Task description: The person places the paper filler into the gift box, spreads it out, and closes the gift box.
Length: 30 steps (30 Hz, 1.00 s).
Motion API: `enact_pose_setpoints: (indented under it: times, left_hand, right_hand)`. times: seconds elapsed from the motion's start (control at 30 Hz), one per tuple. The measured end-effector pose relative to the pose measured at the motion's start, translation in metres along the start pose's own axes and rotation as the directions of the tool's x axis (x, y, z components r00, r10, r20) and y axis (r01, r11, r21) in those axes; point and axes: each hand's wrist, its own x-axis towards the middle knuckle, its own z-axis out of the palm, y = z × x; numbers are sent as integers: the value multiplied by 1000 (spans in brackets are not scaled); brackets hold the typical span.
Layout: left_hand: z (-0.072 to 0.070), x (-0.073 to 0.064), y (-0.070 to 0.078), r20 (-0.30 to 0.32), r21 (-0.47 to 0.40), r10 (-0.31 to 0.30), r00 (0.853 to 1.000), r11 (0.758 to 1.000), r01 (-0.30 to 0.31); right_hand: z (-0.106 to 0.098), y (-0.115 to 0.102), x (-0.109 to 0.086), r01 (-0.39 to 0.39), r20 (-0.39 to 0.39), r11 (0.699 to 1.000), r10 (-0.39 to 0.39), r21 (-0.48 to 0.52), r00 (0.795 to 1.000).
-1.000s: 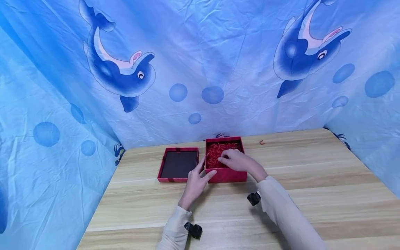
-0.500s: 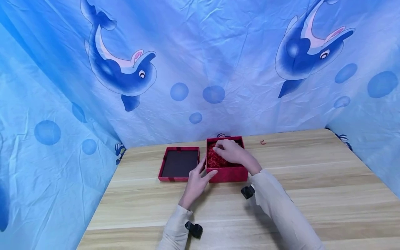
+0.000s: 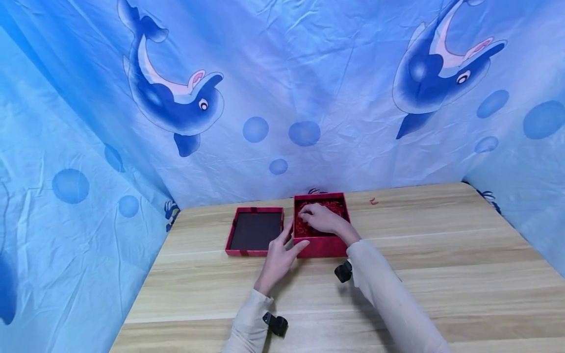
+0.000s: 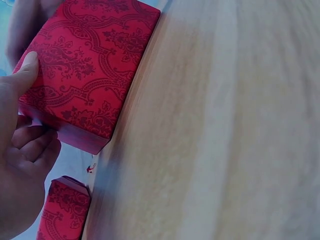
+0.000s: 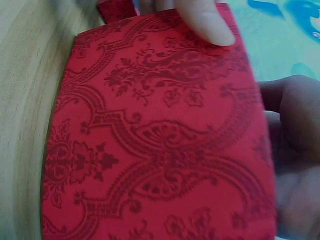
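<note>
A red patterned gift box (image 3: 322,246) stands uncovered on the table, with red shredded paper (image 3: 332,206) inside. My left hand (image 3: 279,255) holds its near left corner, the thumb lying on the front face and the fingers along the left side. The left wrist view shows that thumb on the box front (image 4: 85,70). Over the box opening is my right hand (image 3: 320,218), its fingers bent down at the shredded paper. In the right wrist view the box wall hides its fingertips, so I cannot tell whether they pinch any paper.
The box lid (image 3: 256,231), dark inside, lies upturned just left of the box. A small red paper scrap (image 3: 373,201) is on the wooden table (image 3: 441,255) to the right. A blue dolphin-print cloth (image 3: 282,88) hangs behind the table.
My right hand first moves back and left over the shredded paper, then slightly toward the near side of the box. The left hand keeps its place at the corner.
</note>
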Motion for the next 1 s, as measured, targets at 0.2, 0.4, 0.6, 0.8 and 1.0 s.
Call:
enact_pose_setpoints:
  times: [0.2,0.4,0.6,0.8,1.0]
  left_hand:
    - [0,1,0,-4,45,-6,1000,999,6]
    - [-1,0,-1,-9,63,-18,1000,998,19]
    - [-3,-1,-1,-1,34,-34,999,999,34]
    - [-3,-2,3,8,32,-33,999,999,33]
    - [-3,0,6,5,63,-42,999,997,42]
  right_hand:
    - [-7,1,-22,56,-123,974,-29,218,992]
    - [-9,11,-49,208,-293,933,-119,295,949]
    - [6,20,-75,339,-497,863,-121,375,859]
    - [37,27,-99,482,-720,790,-75,380,690]
    - [74,29,-112,529,-765,758,-62,382,641]
